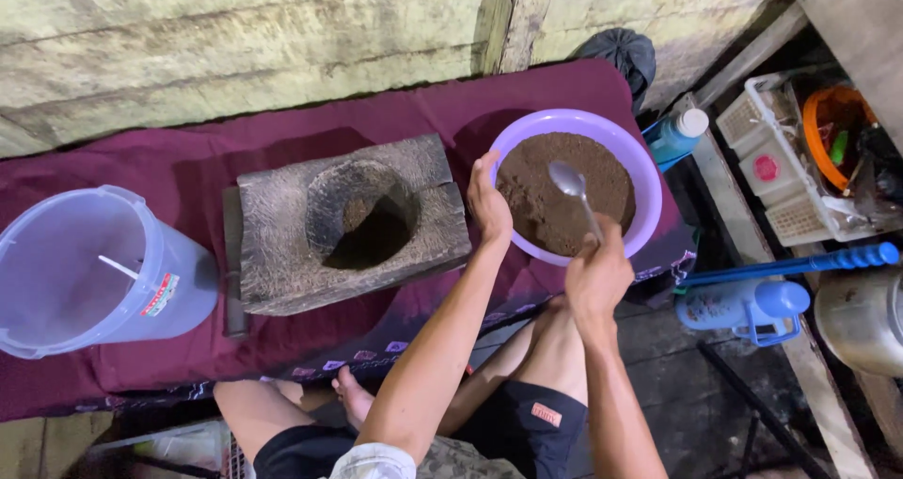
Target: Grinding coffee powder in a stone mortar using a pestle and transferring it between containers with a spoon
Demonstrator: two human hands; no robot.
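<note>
Now we are gripping the bowl (649, 173) rim at nine o'clock with our left hand (488, 206), fingers clenched on its edge. Our right hand (595, 274) is pinching a spoon (576, 189) at five o'clock, its long axis pointing toward eleven, scoop hovering over the brown powder (550, 201). Left of the bowl, the mortar (348, 220) is sitting on the maroon cloth (141, 164).

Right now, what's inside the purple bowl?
The purple bowl holds brown powder; a metal spoon in the right hand sits over it. The bowl's bottom is covered by powder.
</note>
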